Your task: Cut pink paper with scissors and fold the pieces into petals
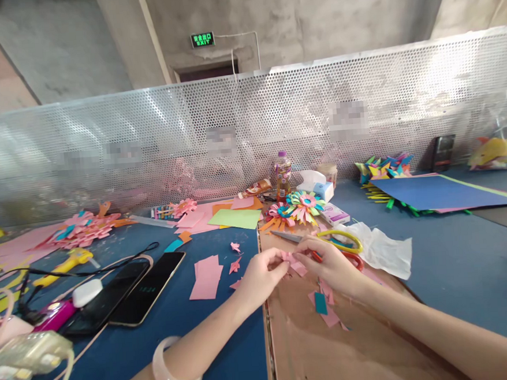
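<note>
From the head view we see our left hand and right hand close together, both pinching one small pink paper piece over the brown cardboard on the bench. Pink scraps lie beside; scissors lie behind the right hand.
</note>
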Demonstrator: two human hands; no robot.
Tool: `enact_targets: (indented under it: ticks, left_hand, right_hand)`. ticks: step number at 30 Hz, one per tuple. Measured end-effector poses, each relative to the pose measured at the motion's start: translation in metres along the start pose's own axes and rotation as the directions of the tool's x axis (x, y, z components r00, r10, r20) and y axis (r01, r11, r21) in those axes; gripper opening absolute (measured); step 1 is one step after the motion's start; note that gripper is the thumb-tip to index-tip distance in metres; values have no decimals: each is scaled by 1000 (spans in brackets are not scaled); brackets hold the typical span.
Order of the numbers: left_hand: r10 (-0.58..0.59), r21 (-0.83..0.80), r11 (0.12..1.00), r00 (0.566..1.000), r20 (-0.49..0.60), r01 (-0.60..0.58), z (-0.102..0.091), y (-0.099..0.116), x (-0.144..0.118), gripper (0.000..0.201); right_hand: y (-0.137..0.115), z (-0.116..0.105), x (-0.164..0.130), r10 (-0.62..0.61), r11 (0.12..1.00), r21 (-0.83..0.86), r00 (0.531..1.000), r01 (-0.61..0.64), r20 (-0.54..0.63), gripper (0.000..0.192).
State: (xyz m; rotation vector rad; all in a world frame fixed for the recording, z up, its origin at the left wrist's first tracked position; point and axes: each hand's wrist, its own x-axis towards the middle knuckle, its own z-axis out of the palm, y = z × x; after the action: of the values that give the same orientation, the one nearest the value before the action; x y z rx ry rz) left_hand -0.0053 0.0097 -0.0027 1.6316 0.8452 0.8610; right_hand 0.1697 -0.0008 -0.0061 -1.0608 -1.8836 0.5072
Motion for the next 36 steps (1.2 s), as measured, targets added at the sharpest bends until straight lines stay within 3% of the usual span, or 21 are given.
enact_targets:
  ticks: [5,9,17,28,36]
  left_hand:
    - [-38,-26,999,999,-14,38,2,2,-2,19]
    - [18,-66,998,1000,0,-18,5,4,-2,16]
    - [51,-68,996,999,-9,-51,5,7,-4,10]
    - [43,-50,998,999,-29,-45,9,7,-6,12]
    - [97,150,985,994,-41,-90,9,1,-7,16]
  right_hand:
    - [1,6,-1,-178,976,-148,974,157,-138,9]
    - [6,9,-3,-324,925,-251,936,283,-139,9]
    - [16,13,-4,-363,904,-289,922,315,-132,10]
    - [8,12,-5,-388,888,-325,909,325,-151,9]
    - [7,17,-6,-345,900,-336,925,277,-162,9]
